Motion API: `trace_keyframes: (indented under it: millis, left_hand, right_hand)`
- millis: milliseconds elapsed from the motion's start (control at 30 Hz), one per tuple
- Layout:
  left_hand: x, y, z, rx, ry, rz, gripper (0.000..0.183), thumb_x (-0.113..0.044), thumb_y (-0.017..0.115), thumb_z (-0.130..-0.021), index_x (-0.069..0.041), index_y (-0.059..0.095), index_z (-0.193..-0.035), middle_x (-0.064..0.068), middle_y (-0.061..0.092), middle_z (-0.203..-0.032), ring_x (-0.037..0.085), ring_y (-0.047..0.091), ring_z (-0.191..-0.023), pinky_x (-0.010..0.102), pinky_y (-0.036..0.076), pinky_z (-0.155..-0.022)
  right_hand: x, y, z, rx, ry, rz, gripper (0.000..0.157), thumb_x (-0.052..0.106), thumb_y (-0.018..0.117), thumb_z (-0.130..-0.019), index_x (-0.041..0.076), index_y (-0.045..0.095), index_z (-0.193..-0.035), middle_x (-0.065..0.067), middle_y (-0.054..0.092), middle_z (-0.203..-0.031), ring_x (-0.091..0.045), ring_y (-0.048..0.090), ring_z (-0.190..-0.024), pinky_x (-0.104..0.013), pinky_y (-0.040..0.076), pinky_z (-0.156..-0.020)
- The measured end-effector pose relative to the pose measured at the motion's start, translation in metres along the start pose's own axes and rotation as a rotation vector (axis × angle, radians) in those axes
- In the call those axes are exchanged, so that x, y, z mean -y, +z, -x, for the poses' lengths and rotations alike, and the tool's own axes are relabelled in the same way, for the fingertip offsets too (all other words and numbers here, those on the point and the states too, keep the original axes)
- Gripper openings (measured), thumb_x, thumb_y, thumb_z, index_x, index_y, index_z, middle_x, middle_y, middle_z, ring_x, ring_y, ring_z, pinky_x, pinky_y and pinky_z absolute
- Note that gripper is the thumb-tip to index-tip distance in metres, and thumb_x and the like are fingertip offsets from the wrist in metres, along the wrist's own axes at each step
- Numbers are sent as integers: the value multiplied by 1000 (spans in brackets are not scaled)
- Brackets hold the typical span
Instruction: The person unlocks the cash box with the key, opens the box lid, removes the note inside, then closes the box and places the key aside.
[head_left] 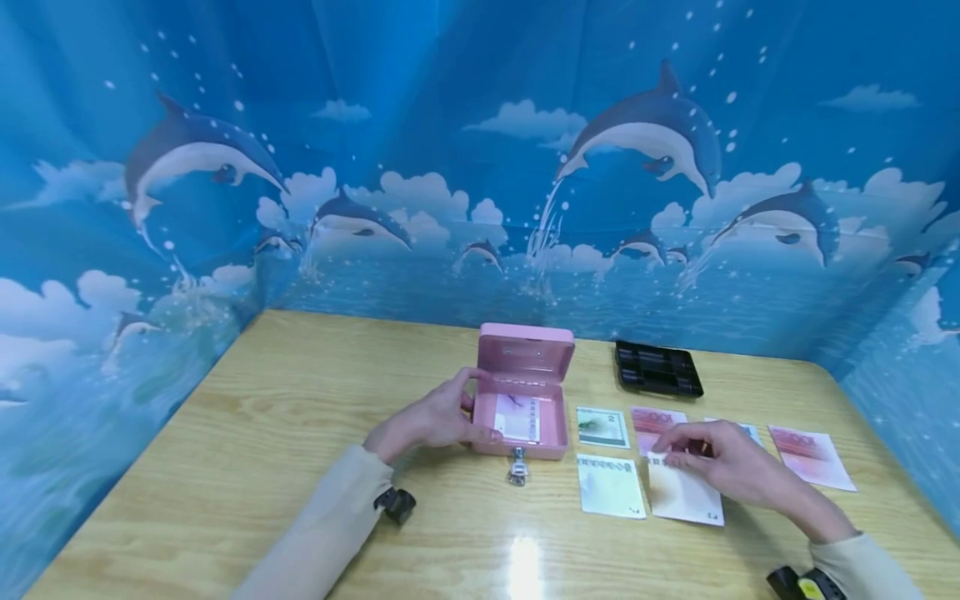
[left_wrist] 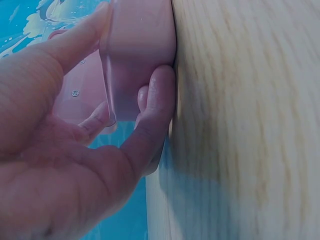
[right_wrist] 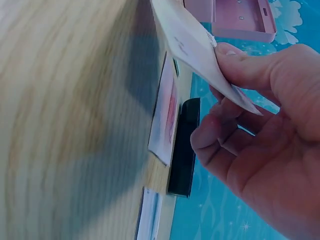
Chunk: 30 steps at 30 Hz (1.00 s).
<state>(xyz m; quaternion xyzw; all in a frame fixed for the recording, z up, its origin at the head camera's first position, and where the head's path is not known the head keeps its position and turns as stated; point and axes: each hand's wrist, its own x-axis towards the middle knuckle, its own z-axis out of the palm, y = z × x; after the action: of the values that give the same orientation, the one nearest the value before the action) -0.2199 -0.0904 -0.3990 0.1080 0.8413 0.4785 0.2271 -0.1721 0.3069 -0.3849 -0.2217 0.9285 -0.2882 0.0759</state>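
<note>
Head view: From my distant post, I see the left hand, thumb and fingers parted, gripping the pink box by its left side, lid raised, a lilac-tinted note inside. Right of the box, the right hand pinches a tilted pale note; other notes and a black tray also lie rightward on the worktop.
</note>
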Motion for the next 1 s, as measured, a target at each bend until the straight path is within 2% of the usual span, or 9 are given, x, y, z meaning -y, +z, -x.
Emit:
trace_keyframes:
  millis: [267, 567, 833, 1000]
  left_hand:
    - [-1, -1, 0, -5, 3, -21, 93, -15, 88, -79, -18, 33, -154, 15, 62, -111, 22, 66, -86, 33, 61, -79]
    - [0, 0, 0, 3, 0, 2, 92, -13, 88, -80, -18, 33, -154, 16, 63, -109, 22, 67, -86, 33, 61, -78]
    - [0, 0, -1, 4, -3, -5, 90, -14, 87, -81, -19, 34, -153, 15, 64, -109, 22, 66, -87, 33, 61, -78]
    - [1, 0, -1, 10, 1, 8, 90, -12, 87, -81, -18, 33, -153, 15, 64, -108, 22, 67, -87, 33, 61, -77]
  right_hand:
    - [-7, 5, -1, 9, -41, 57, 11, 13, 74, -92, 19, 76, -101, 11, 72, -90, 5, 51, -72, -21, 47, -58]
    - [-13, 10, -3, 68, -57, 65, 12, 11, 75, -91, 19, 76, -100, 15, 70, -87, 6, 55, -74, -21, 50, -61]
    - [-11, 14, -4, 35, -22, 167, 14, 14, 79, -87, 22, 76, -98, 19, 66, -84, 7, 51, -72, -19, 48, -62]
    - [-11, 15, -4, 14, -14, 188, 14, 16, 81, -85, 21, 76, -97, 18, 64, -81, 7, 50, -71, -19, 47, -61]
